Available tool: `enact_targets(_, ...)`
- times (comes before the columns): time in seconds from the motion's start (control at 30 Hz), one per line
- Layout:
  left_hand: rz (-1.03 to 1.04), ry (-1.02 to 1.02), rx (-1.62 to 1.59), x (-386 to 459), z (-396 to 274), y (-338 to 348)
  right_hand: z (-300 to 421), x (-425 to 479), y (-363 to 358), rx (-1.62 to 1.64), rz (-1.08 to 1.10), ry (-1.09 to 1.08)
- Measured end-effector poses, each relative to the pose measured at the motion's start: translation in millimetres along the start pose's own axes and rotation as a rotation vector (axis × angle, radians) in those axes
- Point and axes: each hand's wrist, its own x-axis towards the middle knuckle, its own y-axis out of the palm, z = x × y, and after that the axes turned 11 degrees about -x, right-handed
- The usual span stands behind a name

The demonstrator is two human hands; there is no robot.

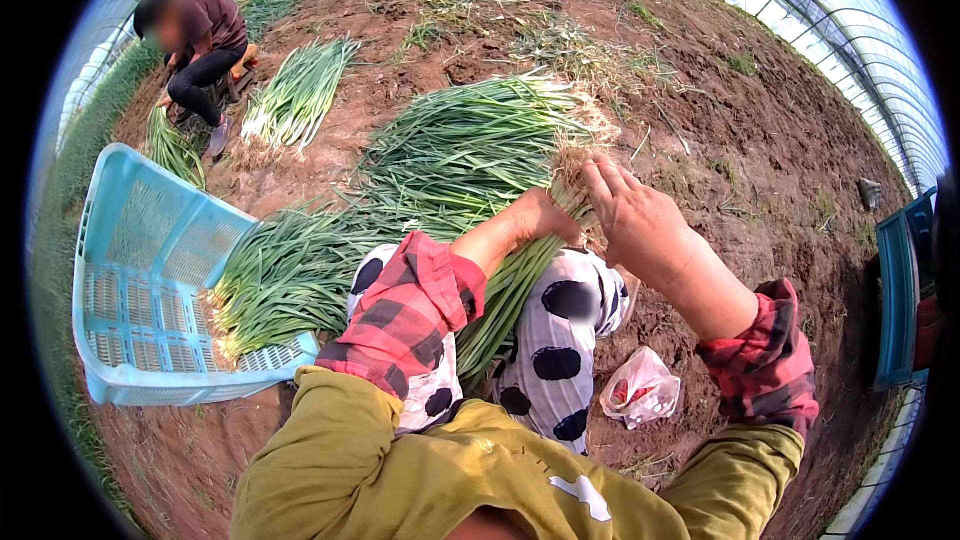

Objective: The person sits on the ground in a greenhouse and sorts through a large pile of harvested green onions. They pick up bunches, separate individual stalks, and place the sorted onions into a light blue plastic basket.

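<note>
My left hand (pixel 544 216) grips a bunch of green onions (pixel 499 296) near its root end, between my knees. The leaves hang down towards my lap. Beside the pale brown roots (pixel 571 169) is my right hand (pixel 634 210), its fingers extended flat against or just next to them; whether it presses on the roots cannot be told. A large pile of green onions (pixel 457 142) lies on the soil ahead, roots to the right. More green onions (pixel 292 277) lie at the left, their root ends inside a light blue plastic crate (pixel 165 382) tipped on its side.
A white plastic bag (pixel 642 390) with something red inside sits by my right knee. At upper left a co-worker (pixel 206 37) crouches near another pile of green onions (pixel 304 94). Blue crates (pixel 892 300) stand at far right. Greenhouse hoops (pixel 840 22) arch over the bare soil.
</note>
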Motion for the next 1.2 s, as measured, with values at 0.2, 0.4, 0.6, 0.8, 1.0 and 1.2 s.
enact_targets(0.2,0.077,0.085,-0.112,-15,-13,9,-52,31,45,0.157,-0.025,-0.032)
enact_targets(0.4,0.213,0.164,-0.126,-12,-7,3,-74,64,172,1.277,-0.064,0.131)
enact_targets(0.6,0.102,0.152,-0.155,-14,-14,10,-40,74,244,1.861,-0.379,0.288)
enact_targets(0.8,-0.036,0.096,-0.121,-9,-8,-3,-7,-37,152,0.944,-0.245,0.165)
enact_targets(1.0,-0.121,0.182,0.03,-2,7,-11,64,-24,23,1.701,-0.464,-0.357)
enact_targets(1.2,-0.18,0.217,-0.24,-29,-12,0,54,10,74,0.836,-0.994,0.656)
